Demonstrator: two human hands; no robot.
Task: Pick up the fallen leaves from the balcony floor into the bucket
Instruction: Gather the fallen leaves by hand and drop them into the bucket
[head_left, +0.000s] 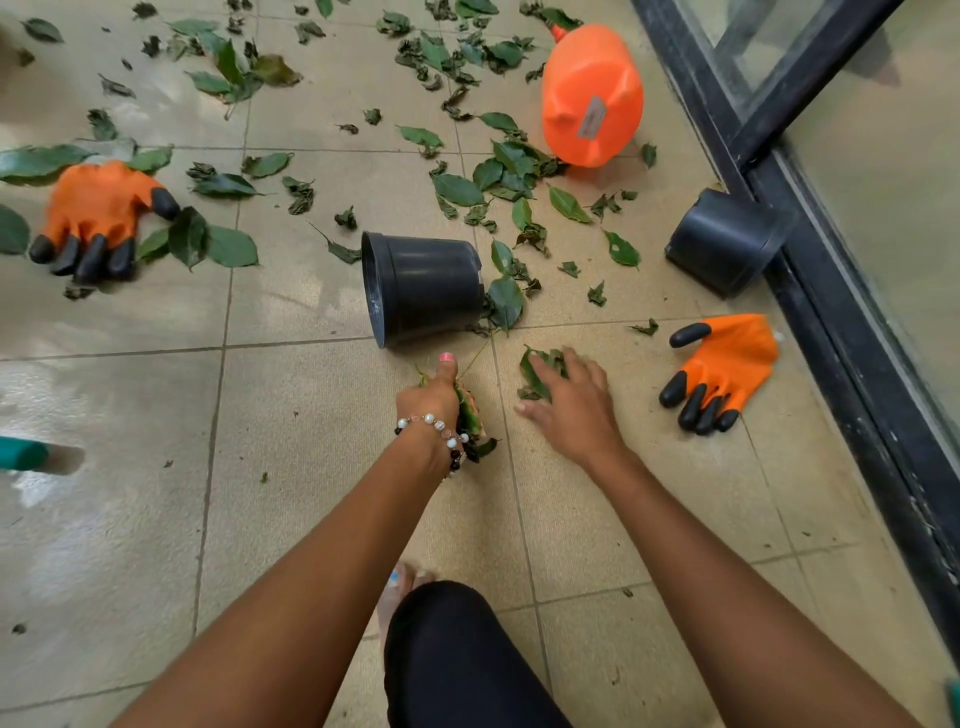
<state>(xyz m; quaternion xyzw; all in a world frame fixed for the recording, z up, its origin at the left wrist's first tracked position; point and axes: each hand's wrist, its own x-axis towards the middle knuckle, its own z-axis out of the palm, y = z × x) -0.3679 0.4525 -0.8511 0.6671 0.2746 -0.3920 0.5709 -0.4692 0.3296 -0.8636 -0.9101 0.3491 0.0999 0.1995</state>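
While left hand (434, 397) grips leaf bunch (470, 415), right hand (569, 402) fingers spread over floor leaves (537, 371).

An orange glove (98, 218) with black fingertips lies on the tiles at the left among green litter, and a matching glove (722, 371) lies at the right near the dark door frame (810, 291). An orange jug (592, 96) lies on its side farther back. A small black pot (724, 241) is tipped against the frame, and a teal handle (23, 453) pokes in at the left edge.
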